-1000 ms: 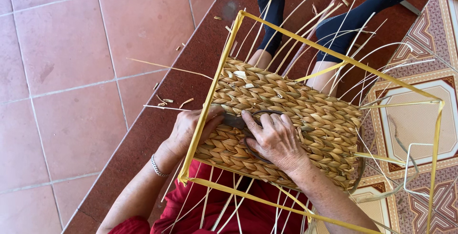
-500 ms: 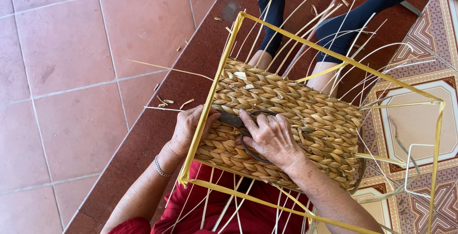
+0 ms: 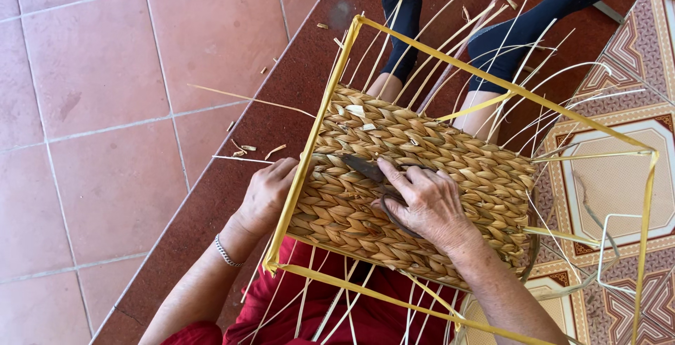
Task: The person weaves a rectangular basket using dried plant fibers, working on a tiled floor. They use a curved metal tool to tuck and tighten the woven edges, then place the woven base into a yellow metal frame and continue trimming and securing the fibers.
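On the person's lap, the half-woven basket (image 3: 422,183) lies sideways. The left hand (image 3: 267,194) grips its yellow frame (image 3: 320,124); the right hand (image 3: 425,201), closed on scissors (image 3: 365,169), trims stray fibre ends. The next cut needs the blades flat against the weave.

Tan woven basket (image 3: 422,176), yellow frame (image 3: 450,60) (socks (image 3: 404,8) navy).

Person seen from above. Red garment (image 3: 365,317) covers the lap and the lower body; a red sleeve edge shows at the left upper arm. Forearms are bare. A thin silver chain bracelet (image 3: 223,252) circles the left wrist. Left hand (image 3: 267,194) and right hand (image 3: 422,201) wear no gloves and no rings are visible. Both feet wear dark navy socks (image 3: 524,25), ankle-high; lower legs above them are bare.
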